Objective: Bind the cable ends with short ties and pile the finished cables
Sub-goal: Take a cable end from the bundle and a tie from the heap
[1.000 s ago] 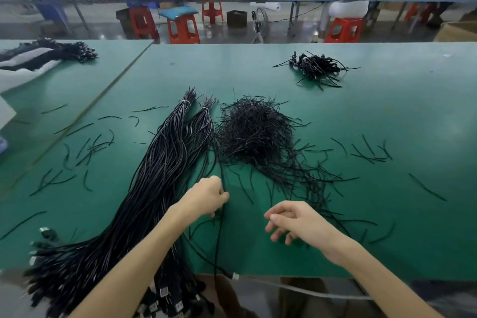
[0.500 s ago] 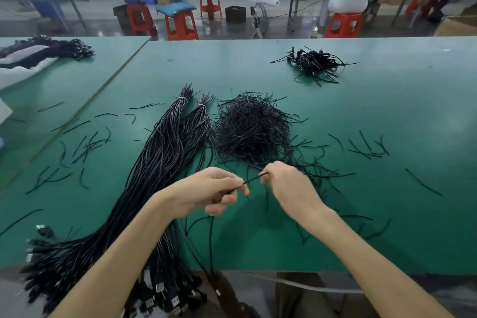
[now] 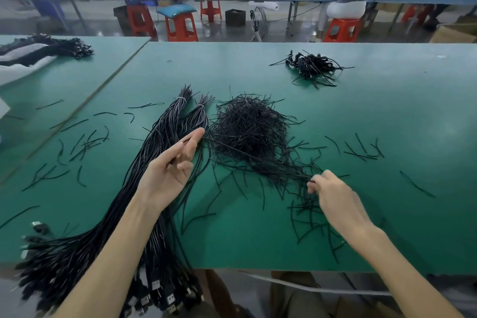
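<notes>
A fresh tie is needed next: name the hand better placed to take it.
Right. The right hand pinches strands at the edge of the tie pile; the left hand hovers over the cable bundle.

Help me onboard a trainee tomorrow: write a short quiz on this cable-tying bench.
1. True or false: the small cable pile touches the tie heap.
2. The right hand pinches: A nothing, B loose ties, C scissors?
3. Fill in: the left hand is held open over the ____.
Key: 1 false; 2 B; 3 long cable bundle.
</notes>
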The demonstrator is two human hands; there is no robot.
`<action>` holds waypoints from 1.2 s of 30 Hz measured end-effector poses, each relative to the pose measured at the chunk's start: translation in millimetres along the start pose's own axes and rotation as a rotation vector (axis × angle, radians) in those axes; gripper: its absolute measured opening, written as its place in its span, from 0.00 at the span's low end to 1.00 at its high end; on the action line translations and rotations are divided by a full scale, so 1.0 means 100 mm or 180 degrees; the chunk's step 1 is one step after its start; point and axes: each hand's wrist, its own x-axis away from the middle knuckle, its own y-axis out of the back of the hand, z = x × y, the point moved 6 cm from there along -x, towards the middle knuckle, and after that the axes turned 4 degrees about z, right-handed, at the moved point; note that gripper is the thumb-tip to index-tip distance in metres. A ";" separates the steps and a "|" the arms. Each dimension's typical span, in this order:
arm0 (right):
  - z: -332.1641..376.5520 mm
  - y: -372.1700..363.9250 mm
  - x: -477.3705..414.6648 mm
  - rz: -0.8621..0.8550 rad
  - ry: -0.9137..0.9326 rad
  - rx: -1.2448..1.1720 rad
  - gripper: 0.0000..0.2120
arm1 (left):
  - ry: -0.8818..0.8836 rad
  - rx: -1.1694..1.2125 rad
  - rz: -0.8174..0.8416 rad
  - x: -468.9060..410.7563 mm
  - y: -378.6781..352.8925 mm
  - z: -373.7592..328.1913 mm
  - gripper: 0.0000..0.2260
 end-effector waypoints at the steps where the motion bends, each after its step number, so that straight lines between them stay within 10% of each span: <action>1: 0.01 -0.02 0.04 0.0032 0.0111 0.0138 0.12 | 0.0006 0.0307 0.0177 0.00 -0.06 0.04 0.18; 8: 0.04 -0.12 0.29 0.0045 0.0289 0.0961 0.05 | -0.0134 -0.0064 -0.0554 -0.05 -0.02 0.28 0.14; 12: 0.20 -0.09 0.41 -0.0217 0.0620 0.1186 0.23 | -0.0206 -0.0732 -0.1030 0.03 0.07 0.33 0.12; 19: 0.98 -0.59 0.54 0.1035 0.1166 0.0207 0.46 | -0.0071 -0.0383 -0.0533 0.00 -0.13 0.69 0.17; 31: 1.50 -0.78 0.51 0.1069 0.0251 -0.2577 0.30 | -0.0087 -0.0286 -0.0366 -0.01 -0.14 0.80 0.05; 36: 1.49 -0.82 0.53 0.1155 0.0436 -0.3531 0.08 | 0.0076 -0.0463 -0.0154 -0.03 -0.16 0.77 0.19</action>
